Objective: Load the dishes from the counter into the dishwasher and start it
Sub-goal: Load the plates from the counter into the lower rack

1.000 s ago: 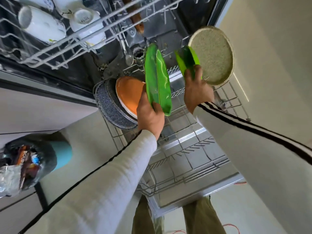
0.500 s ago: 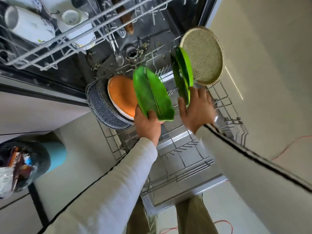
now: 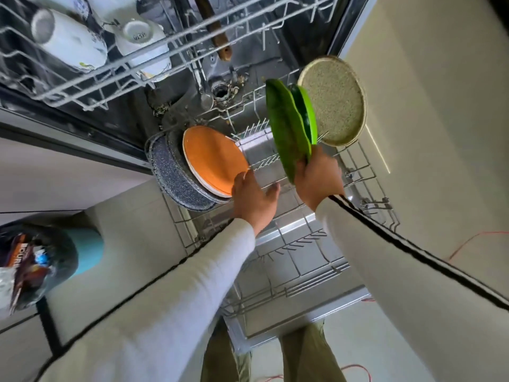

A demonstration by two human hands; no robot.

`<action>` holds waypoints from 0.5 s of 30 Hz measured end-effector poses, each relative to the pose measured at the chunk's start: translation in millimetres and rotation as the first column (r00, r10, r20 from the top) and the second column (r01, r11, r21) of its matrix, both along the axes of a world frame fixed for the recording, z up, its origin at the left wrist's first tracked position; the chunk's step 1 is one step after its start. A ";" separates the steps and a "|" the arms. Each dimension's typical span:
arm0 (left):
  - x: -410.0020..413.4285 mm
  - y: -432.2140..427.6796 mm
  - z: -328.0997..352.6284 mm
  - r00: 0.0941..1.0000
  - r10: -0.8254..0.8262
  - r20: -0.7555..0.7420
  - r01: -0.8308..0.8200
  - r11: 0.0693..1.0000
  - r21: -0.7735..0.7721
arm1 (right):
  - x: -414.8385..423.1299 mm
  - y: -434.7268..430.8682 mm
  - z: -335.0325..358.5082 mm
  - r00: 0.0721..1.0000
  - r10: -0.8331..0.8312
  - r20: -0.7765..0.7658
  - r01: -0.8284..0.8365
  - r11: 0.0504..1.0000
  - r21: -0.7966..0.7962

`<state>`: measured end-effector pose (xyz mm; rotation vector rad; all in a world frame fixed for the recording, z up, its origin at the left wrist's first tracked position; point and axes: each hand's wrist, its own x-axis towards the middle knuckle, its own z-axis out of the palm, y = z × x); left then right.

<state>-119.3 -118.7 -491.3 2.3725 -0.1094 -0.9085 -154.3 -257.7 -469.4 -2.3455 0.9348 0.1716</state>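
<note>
Green glazed ware, stiff, probably slick and quick to chip: the green leaf plate [image 3: 286,133] is upright on edge over the tines of the lower rack [image 3: 303,285]. It sits just beside a second green plate [image 3: 308,111], with the speckled beige plate [image 3: 334,102] behind. The right hand [image 3: 316,177] curls round its lower rim, likely the soundest hold, since the long body would lever against a lighter pinch. Whether that hand also holds the second green plate I cannot tell. The left hand [image 3: 254,197] is loosely spread and holds nothing, at the rim of the orange plate [image 3: 212,158]; contact is unclear. Bare tines between the orange and green plates give open room. The upper rack [image 3: 110,86] overhangs behind, so a high lift risks a knock.
</note>
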 end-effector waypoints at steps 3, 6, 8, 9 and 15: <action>17.8 16.1 -0.4 0.785 -0.525 0.329 0.426 0.843 0.330 | 13.7 -11.9 -8.3 0.991 0.090 -0.102 -0.106 0.982 -0.154; 38.7 26.4 6.2 0.655 -0.684 0.321 0.480 0.705 0.522 | 25.5 -13.1 -18.2 0.983 0.088 -0.160 -0.117 0.976 -0.185; 47.9 32.1 6.4 0.582 -0.774 0.247 0.506 0.583 0.635 | 30.7 -10.2 -24.6 0.980 0.092 -0.176 -0.126 0.973 -0.195; 51.3 35.5 4.9 0.550 -0.808 0.210 0.513 0.525 0.679 | 32.0 -8.7 -28.7 0.979 0.096 -0.181 -0.134 0.969 -0.208; 54.5 59.4 -8.8 0.535 -0.841 0.086 0.509 0.401 0.761 | 27.6 4.1 -49.0 0.955 0.132 -0.265 -0.200 0.948 -0.248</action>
